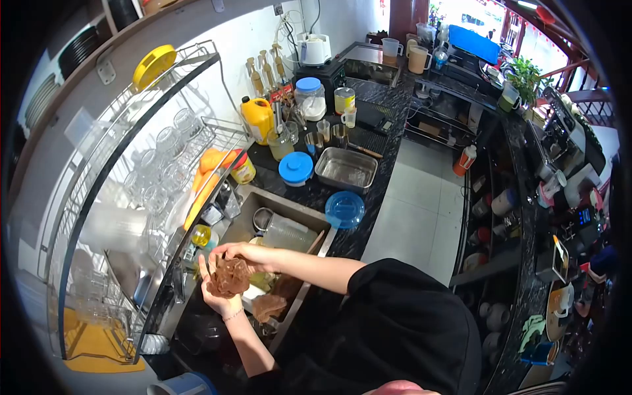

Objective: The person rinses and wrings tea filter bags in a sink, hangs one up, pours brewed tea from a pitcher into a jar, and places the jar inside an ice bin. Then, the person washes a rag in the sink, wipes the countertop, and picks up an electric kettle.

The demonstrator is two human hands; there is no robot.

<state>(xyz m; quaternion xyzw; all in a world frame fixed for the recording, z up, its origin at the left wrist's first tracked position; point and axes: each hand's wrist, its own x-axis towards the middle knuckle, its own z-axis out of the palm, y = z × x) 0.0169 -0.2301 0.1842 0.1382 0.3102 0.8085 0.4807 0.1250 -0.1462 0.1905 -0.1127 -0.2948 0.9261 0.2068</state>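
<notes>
A crumpled brown, cloth-like bundle [229,278] is held between both my hands above the sink [316,263]. My left hand [220,301] cups it from below, with its fingers rising along the far side. From above, my right hand [250,255] closes on its upper edge. Whether the bundle is cloth or thin plastic I cannot tell. Under my hands, a second brown crumpled piece [268,307] lies in the sink. Farther along the basin are a clear plastic jug [289,234] and a round metal-rimmed strainer or cup [263,218]. My forearms hide part of the basin.
Left of the sink stands a wire rack [141,276] with glasses. Behind are a blue-lidded container [295,168], a steel tray [346,169], a blue lid [345,209] and a yellow jug [257,120]. Shelves and a crowded counter line the right, beyond the tiled floor [421,204].
</notes>
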